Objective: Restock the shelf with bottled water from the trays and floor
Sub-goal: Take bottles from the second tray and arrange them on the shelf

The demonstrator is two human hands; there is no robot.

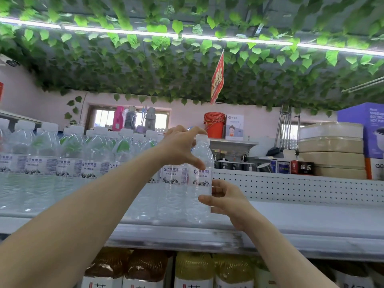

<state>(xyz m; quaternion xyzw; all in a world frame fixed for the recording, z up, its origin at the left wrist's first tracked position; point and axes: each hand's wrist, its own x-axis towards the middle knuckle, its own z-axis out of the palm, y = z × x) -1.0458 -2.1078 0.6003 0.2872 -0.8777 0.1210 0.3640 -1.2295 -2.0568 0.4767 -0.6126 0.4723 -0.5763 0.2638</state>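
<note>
Plastic vine leaves [187, 69] cover the ceiling, with a strip light [124, 32] running across them and a red banner [217, 80] hanging down. On the far side of the perforated back panel [291, 188] sit stacked orange-red buckets [214, 124], a pile of shallow beige trays [332, 150] and a purple appliance box [369, 125]. Nothing lies between the person and the white shelf [311, 217], whose right part is bare.

A row of water bottles [62, 163] fills the left part of that shelf, several deep, all white-capped, labelled and full of clear water. At the right end of the row, just beside the last bottle, is the water bottle [202, 179] being handled; it is upright, and its base is at shelf level, though whether it rests there cannot be told. The left hand [182, 146] grips its top, fingers curled over the cap and thumb at the label's upper edge. The right hand [226, 201] holds the lower body, thumb across the front, fingers wrapped behind.

Under the shelf stand large bottles of yellow and brown liquid [193, 267], only their upper parts in view.
</note>
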